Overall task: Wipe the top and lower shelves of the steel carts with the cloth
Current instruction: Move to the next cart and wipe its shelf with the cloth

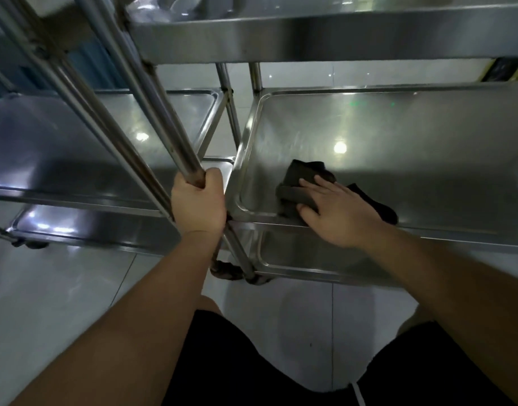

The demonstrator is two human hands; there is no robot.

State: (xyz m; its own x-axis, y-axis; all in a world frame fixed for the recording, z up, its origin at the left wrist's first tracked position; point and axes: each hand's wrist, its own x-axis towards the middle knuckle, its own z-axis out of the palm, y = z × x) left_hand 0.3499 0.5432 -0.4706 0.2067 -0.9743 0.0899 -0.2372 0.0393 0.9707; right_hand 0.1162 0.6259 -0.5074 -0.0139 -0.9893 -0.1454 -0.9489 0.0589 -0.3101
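Note:
Two steel carts stand side by side. My right hand [337, 212] lies flat with fingers spread on a dark cloth [301, 178], pressing it onto the front left corner of the right cart's middle shelf [413, 148]. My left hand [197, 200] is closed around an upright steel post [152, 112] at the carts' near corner. The right cart's top shelf [310, 33] hangs overhead and its bottom shelf [310, 259] shows below. The left cart's middle shelf [61, 150] lies to the left.
The left cart's bottom shelf [85, 227] sits low at left. Dark caster wheels [225, 271] rest on the glossy white tiled floor [281, 317]. My knees in black shorts [252, 361] are at the bottom. A blue surface [85, 60] shows behind the left cart.

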